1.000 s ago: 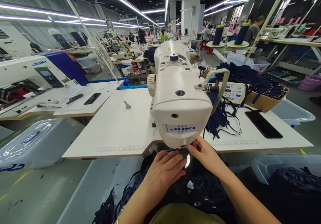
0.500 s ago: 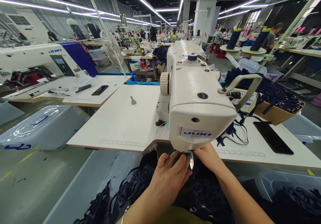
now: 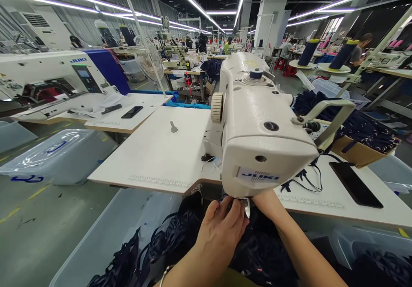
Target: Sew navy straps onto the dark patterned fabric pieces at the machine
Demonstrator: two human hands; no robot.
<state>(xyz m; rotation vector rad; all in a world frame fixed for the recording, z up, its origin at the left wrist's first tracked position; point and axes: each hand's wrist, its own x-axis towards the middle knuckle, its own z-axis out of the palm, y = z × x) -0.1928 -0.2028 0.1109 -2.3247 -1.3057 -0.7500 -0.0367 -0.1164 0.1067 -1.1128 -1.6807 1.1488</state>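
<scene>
A white Juki sewing machine (image 3: 257, 128) stands on a white table (image 3: 161, 154), its head end facing me. My left hand (image 3: 222, 231) sits just under the machine's head, fingers curled and pressed onto dark navy fabric (image 3: 257, 248) beside a small metal part (image 3: 246, 207). My right hand (image 3: 268, 203) reaches under the head from the right; its fingers are hidden by the machine. More navy fabric strips spill down in front of me and to the lower left (image 3: 144, 252).
A black phone (image 3: 355, 184) lies on the table's right. A cardboard box (image 3: 357, 152) of navy pieces sits behind it. Clear plastic bins stand at left (image 3: 58, 158) and lower right (image 3: 370, 244). Another Juki machine (image 3: 48, 81) and a second phone (image 3: 131, 112) are at left. Other workers sit far back.
The view has shifted so the machine sits further right and closer. Both hands have moved further under the machine head, the right hand's fingers now hidden.
</scene>
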